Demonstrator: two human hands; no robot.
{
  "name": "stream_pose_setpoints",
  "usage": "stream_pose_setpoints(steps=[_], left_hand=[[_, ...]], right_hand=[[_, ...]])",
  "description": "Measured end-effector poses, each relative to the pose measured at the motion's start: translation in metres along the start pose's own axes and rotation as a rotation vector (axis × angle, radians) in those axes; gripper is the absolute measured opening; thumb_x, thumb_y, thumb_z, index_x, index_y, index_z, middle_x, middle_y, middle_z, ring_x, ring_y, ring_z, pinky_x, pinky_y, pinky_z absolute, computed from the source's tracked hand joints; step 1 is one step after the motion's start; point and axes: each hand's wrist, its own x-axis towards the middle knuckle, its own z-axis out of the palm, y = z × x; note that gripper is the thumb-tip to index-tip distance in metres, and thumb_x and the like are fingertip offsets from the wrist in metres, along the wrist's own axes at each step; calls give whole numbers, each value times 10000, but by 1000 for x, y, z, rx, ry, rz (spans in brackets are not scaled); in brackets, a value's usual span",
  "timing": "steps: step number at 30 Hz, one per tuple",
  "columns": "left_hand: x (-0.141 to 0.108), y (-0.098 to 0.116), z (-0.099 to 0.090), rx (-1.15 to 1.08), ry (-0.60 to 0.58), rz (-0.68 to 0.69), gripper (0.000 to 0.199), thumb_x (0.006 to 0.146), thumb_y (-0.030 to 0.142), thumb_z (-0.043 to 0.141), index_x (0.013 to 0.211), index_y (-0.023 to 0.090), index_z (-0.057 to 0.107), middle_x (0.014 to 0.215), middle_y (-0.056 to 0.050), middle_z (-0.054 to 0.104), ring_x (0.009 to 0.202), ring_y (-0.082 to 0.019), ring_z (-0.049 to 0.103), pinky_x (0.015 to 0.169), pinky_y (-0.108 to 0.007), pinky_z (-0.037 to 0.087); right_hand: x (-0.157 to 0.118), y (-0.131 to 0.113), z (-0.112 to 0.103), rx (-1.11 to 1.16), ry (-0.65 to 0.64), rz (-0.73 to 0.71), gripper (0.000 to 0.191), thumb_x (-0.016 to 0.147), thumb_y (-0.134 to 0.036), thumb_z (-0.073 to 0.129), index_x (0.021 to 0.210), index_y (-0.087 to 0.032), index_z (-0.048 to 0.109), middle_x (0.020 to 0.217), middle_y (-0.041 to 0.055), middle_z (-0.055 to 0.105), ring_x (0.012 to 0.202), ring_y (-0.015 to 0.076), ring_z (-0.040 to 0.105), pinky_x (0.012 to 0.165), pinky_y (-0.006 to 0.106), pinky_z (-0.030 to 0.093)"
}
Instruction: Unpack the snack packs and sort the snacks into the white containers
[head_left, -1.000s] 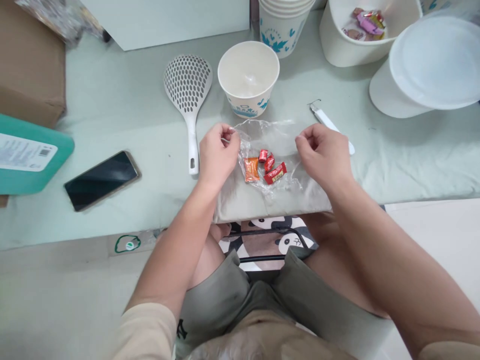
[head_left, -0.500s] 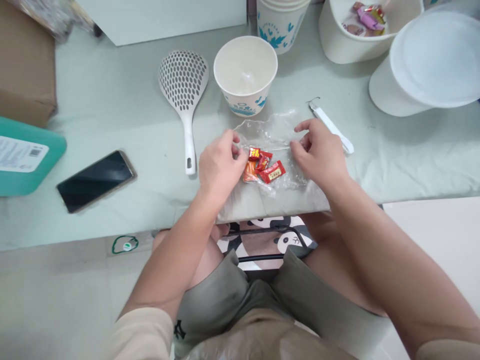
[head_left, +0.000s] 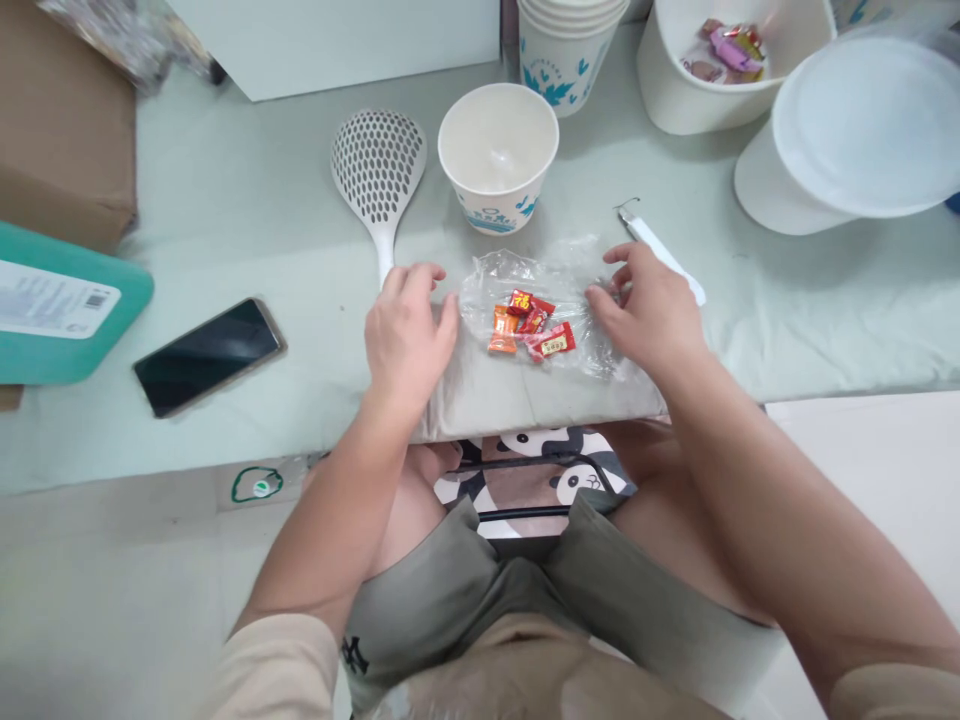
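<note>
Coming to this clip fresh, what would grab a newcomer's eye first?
Probably the bright red and orange wrapped candies, on or in crinkled clear plastic between the person's left hand and right hand. Just beyond them stands a white paper bowl with blue print, with a white perforated skimmer to its left. A dark phone lies farther left, near a teal container at the picture's edge.

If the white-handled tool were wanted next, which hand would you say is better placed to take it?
The right hand, I think: it is right beside the white-handled tool, while the left hand is farther off, across the clear plastic with its wrapped sweets.
</note>
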Motion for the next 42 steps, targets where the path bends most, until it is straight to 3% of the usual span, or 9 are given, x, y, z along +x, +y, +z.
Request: stream_pose_setpoints(steps=[3,5,7,14,18,23,28,34,42], left_hand=[[-9,14,1,-77,-82,262,256,906,318,683,1145,225,694,1210,-95,746,1150,-280,671,1012,-429,489],[-14,24,5,-95,-211,416,344,908,337,700,1235,234,687,1327,-101,736,1290,-320,618,1079,-479,430],[-18,29,8,-102,-310,482,342,925,275,675,1266,249,684,1289,-87,767,1346,-329,593,1088,-502,388],[-20,20,6,-200,-329,587,278,917,108,544,1111,228,703,930,-23,792,948,-190,722,946,-374,489],[-24,9,-2,-169,-328,688,212,958,114,518,999,202,707,835,-25,738,764,-154,667,722,-287,507],[-30,-3,-14,-203,-370,699,185,945,88,550,891,181,701,817,-29,673,682,-116,614,616,-227,489],[-33,-9,-19,-211,-384,683,183,936,96,569,822,198,670,953,-61,738,763,-128,673,677,-241,529],[-33,-18,-21,-223,-420,715,181,957,147,604,792,216,637,762,7,750,709,-138,682,710,-294,505],[-37,-36,-41,-187,-346,630,177,946,177,646,776,222,663,768,2,780,681,-140,687,677,-295,503]], right_hand=[[-12,-12,-11,45,28,-141,257,874,-331,638,1116,-243,628,1035,96,689,850,257,645,792,433,511],[-22,-19,-17,75,-54,-280,185,909,-314,596,1077,-249,638,999,97,695,937,279,666,860,445,518],[-29,-20,-19,78,-186,-393,156,923,-295,561,1044,-257,651,978,91,712,958,279,676,870,434,523],[-33,-4,-18,64,-416,-564,284,867,-466,689,1047,-246,677,1023,91,753,965,293,685,882,424,503],[-34,2,-16,-32,-426,-642,130,941,-315,579,920,-245,686,921,75,732,924,265,669,863,401,464],[-35,6,-18,-39,-445,-646,166,944,-268,553,821,-236,660,845,73,699,871,250,640,823,392,450],[-34,10,-24,-3,-482,-644,133,932,-263,577,815,-241,636,870,70,710,895,253,646,858,408,461],[-34,16,-25,-2,-492,-669,125,935,-244,602,816,-225,635,896,68,714,907,250,653,859,405,458],[-36,22,-22,18,-464,-693,147,952,-260,603,822,-208,649,936,84,724,938,256,675,867,402,462]])
